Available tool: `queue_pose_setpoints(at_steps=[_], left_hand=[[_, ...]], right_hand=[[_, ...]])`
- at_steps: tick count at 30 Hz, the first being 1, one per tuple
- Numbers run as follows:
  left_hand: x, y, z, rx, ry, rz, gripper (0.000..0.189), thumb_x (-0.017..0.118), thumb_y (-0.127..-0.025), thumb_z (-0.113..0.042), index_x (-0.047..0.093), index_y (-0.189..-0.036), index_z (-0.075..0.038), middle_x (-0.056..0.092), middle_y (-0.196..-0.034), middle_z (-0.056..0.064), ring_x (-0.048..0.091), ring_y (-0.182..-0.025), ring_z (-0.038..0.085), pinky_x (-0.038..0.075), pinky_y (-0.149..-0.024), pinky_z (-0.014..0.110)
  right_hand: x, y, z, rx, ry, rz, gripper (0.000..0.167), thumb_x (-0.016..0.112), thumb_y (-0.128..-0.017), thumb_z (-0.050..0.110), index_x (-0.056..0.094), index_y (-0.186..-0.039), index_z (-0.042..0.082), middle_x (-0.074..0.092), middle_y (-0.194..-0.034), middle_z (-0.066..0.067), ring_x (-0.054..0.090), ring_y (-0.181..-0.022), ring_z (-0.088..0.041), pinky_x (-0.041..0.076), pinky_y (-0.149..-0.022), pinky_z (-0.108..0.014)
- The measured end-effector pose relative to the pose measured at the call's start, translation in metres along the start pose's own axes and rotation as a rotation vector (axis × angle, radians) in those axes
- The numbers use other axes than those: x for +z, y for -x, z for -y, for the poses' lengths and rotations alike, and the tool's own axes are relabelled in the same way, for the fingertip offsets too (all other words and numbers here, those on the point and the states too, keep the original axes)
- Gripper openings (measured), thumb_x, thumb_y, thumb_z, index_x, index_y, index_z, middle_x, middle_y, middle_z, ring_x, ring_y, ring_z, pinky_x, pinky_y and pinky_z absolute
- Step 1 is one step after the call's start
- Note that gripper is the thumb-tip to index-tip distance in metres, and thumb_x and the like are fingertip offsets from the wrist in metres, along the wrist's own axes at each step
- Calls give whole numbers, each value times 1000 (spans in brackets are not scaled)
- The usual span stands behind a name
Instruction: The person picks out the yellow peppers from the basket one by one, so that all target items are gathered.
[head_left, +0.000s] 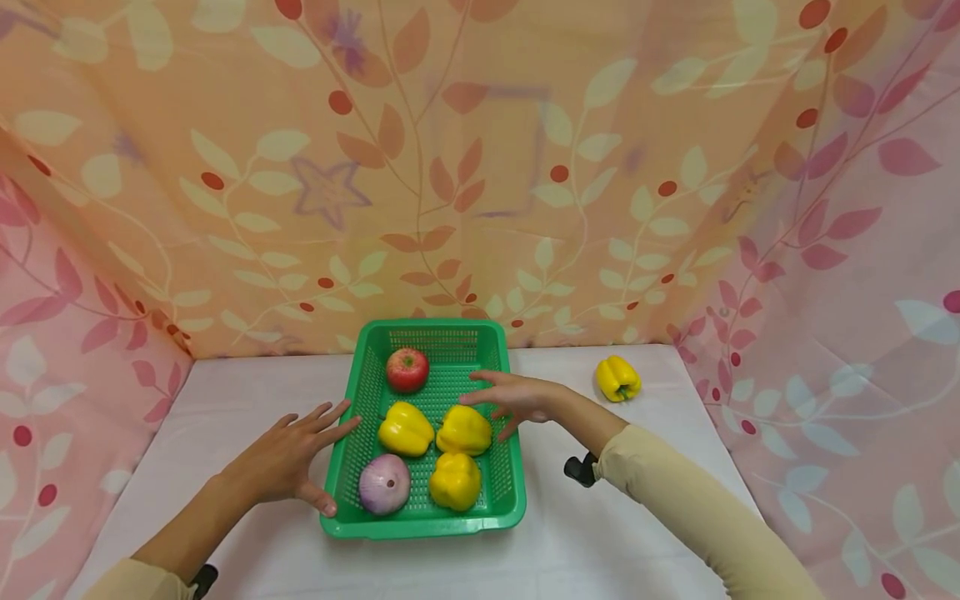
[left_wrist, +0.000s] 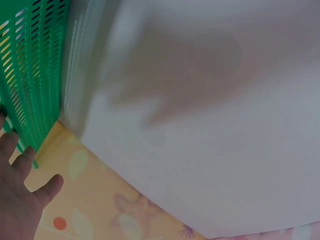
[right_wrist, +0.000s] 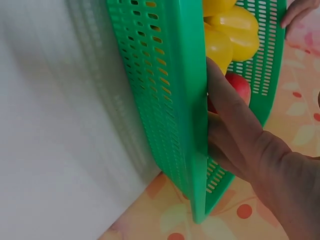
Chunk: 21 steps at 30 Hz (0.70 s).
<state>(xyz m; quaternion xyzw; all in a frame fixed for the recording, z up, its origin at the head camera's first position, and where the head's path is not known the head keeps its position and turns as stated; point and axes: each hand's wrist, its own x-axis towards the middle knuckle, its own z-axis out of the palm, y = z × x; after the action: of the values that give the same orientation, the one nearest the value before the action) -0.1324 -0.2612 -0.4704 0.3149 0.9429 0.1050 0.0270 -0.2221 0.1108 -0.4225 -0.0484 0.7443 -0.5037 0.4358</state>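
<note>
A green plastic basket (head_left: 423, 528) stands on the table. It holds a red apple (head_left: 407, 370), a purple onion (head_left: 385, 484) and three yellow bell peppers (head_left: 406, 429). My left hand (head_left: 288, 458) is at the basket's left side, fingers spread by the rim; whether they touch it I cannot tell. Over the right rim reaches my right hand (head_left: 521, 398), its fingers above the inside near the right-hand pepper (head_left: 463, 430). In the right wrist view, the rim hides part of the right fingers (right_wrist: 235, 107), and no held thing shows.
Another yellow bell pepper (head_left: 618, 378) lies on the white tabletop (head_left: 585, 533), right of the basket toward the back. Patterned cloth (head_left: 480, 167) hangs behind the table and on both sides. A black wrist device (head_left: 580, 471) juts out under the right forearm.
</note>
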Motion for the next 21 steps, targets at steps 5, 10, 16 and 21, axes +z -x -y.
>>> queue_pose_setpoints(at_steps=[5, 10, 16, 21], left_hand=[[1, 0, 0, -12, 11, 11, 119, 74, -55, -81, 48, -148, -12, 38, -155, 20, 40, -136, 50, 39, -94, 73], [1, 0, 0, -18, 17, 18, 118, 76, -55, -79, 48, -148, -12, 38, -156, 20, 40, -136, 50, 39, -95, 73], [0, 0, 0, -10, 16, 1, 118, 75, -55, -80, 48, -148, -12, 39, -155, 20, 41, -135, 51, 40, -94, 73], [2, 0, 1, -6, 11, -7, 118, 75, -55, -80, 49, -147, -11, 39, -155, 20, 42, -134, 51, 40, -93, 72]], right_hand=[[7, -8, 2, 53, 33, -12, 86, 70, -92, 39, 21, -159, 17, 19, -162, -18, 34, -135, -59, 53, -84, -63], [16, -13, 0, 74, 77, -17, 88, 70, -91, 43, 22, -159, 15, 21, -161, -17, 35, -135, -56, 52, -82, -64], [23, -20, 2, 97, 122, -22, 85, 69, -92, 44, 24, -158, 15, 25, -160, -18, 35, -137, -49, 52, -78, -69], [25, -30, 3, 120, 150, -44, 87, 69, -91, 46, 25, -158, 15, 26, -159, -18, 33, -139, -48, 52, -74, -69]])
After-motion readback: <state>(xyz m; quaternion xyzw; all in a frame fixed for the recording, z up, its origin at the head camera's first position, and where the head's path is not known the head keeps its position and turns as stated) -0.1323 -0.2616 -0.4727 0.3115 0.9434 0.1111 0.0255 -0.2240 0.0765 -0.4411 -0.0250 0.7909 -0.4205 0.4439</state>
